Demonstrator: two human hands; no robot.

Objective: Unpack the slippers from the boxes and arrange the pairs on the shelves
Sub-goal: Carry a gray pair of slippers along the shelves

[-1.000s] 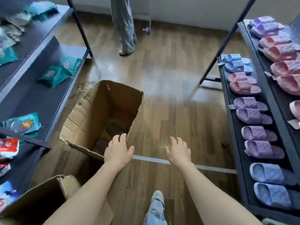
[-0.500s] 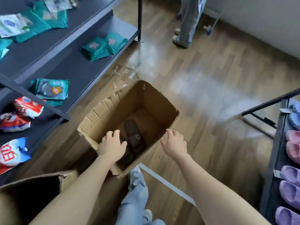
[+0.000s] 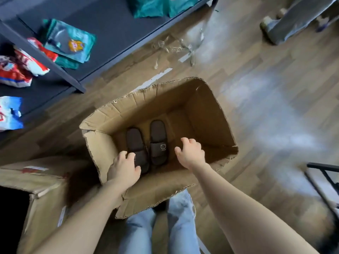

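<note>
Brown corrugated cardboard box, open at the top with ragged, torn edges, stands on the wood-plank floor directly in front of me. On its bottom lies the pair of dark brown slippers, side by side and touching or nearly so, soles down; the right-hand one carries a small bear-face emblem on its strap. My left hand hangs over the near-left corner of the box, fingers loosely curled and gripping nothing; its fingertips overlap the strap end of the left-hand slipper, but I cannot tell whether they touch it. My right hand hovers inside the box mouth just right of the pair, fingers likewise relaxed and half curled, empty. Below the box are the wearer's legs in pale blue jeans. A second cardboard box lies at lower left, close beside the first. The dark grey metal shelf unit at upper left holds teal packets and red-and-white packets. Scraps of clear plastic wrap lie on the floor by the shelf. Another person's trouser legs and shoes show at upper right, and a black metal frame at the right edge.
</note>
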